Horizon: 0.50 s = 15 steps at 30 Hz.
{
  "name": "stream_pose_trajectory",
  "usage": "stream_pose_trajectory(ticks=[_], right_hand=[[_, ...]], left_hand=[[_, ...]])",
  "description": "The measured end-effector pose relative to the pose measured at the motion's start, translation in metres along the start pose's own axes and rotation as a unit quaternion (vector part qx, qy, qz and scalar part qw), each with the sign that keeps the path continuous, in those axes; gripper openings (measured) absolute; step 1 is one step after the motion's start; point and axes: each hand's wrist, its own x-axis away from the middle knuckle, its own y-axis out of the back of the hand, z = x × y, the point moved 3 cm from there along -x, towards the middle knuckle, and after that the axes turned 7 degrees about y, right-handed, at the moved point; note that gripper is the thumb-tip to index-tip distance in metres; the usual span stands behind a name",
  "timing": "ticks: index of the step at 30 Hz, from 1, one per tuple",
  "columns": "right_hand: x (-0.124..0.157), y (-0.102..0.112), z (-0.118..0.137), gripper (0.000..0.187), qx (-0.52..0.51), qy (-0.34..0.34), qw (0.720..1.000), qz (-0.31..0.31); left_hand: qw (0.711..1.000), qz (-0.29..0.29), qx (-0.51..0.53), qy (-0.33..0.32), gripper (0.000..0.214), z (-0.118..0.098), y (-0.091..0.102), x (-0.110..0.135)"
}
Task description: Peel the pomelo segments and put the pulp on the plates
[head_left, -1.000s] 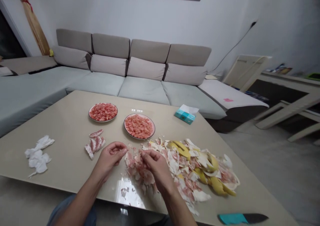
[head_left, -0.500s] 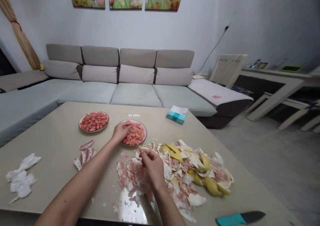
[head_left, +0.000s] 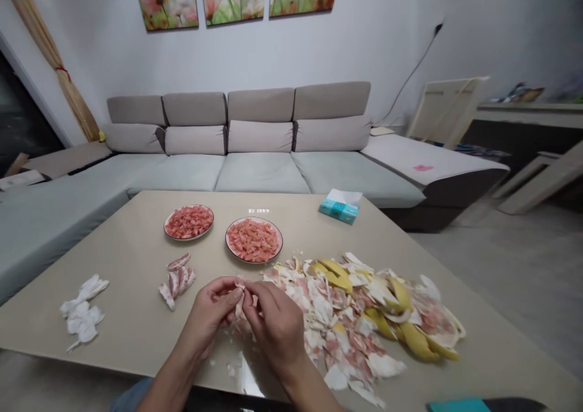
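Note:
My left hand [head_left: 210, 315] and my right hand [head_left: 272, 321] meet over the near edge of the beige table [head_left: 127, 260]. Both pinch one small pale pink piece of pomelo [head_left: 239, 298] between their fingertips. Just right of them spreads a big heap of pink and white membrane scraps with yellow rind [head_left: 364, 312]. Two plates of peeled pink flesh stand further back: the nearer plate [head_left: 254, 239] and the left plate [head_left: 188, 221]. A few unpeeled segments [head_left: 177, 275] lie left of my hands.
Crumpled white tissues [head_left: 82, 312] lie at the table's left. A teal tissue box [head_left: 339, 208] sits at the far right of the table. A teal-handled knife [head_left: 460, 405] shows at the bottom right edge. A grey corner sofa [head_left: 259, 151] stands behind.
My left hand reached out to the nearer plate, then came back. Now both hands pinch a pomelo piece together near the table's front edge.

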Motion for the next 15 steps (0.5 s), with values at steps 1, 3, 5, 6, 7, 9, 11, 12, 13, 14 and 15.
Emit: stream_pose_trajectory(ticks=[1,3,5,6,7,9,11,12,13,14,15], right_hand=[[0.000,-0.001,0.002,0.015,0.010,0.015,1.000,0.003],[0.000,-0.001,0.005,0.014,0.024,0.040,0.999,0.004],[0.001,-0.003,0.008,0.014,0.029,0.058,0.998,0.008],[0.002,-0.003,0.008,0.014,0.028,0.060,0.998,0.012],[0.002,-0.004,0.009,0.014,0.021,0.055,0.998,0.016],[0.003,-0.005,0.008,0.015,-0.011,0.025,0.999,0.020],[0.003,-0.005,0.007,0.016,-0.063,-0.018,0.997,0.030],[0.003,-0.005,0.006,0.017,-0.087,-0.039,0.995,0.039],[0.003,-0.004,0.005,0.018,-0.106,-0.060,0.991,0.047],[0.003,-0.004,0.004,0.020,-0.119,-0.078,0.988,0.052],[0.004,-0.003,0.004,0.023,-0.126,-0.095,0.986,0.053]], left_hand=[[1.000,-0.011,0.008,-0.001,0.035,0.002,0.003,0.001],[1.000,-0.028,0.007,-0.007,0.035,0.003,0.008,0.001],[0.999,-0.045,-0.006,-0.022,0.035,0.004,0.013,0.000],[0.998,-0.052,-0.016,-0.029,0.034,0.004,0.015,0.000],[0.997,-0.057,-0.029,-0.038,0.033,0.004,0.017,0.000],[0.995,-0.058,-0.062,-0.057,0.031,0.002,0.019,0.001],[0.988,-0.060,-0.103,-0.096,0.026,-0.001,0.020,0.003],[0.982,-0.067,-0.129,-0.124,0.023,-0.003,0.020,0.004],[0.972,-0.079,-0.160,-0.153,0.020,-0.006,0.020,0.006],[0.959,-0.093,-0.195,-0.181,0.018,-0.008,0.020,0.008],[0.944,-0.108,-0.230,-0.208,0.016,-0.011,0.020,0.010]])
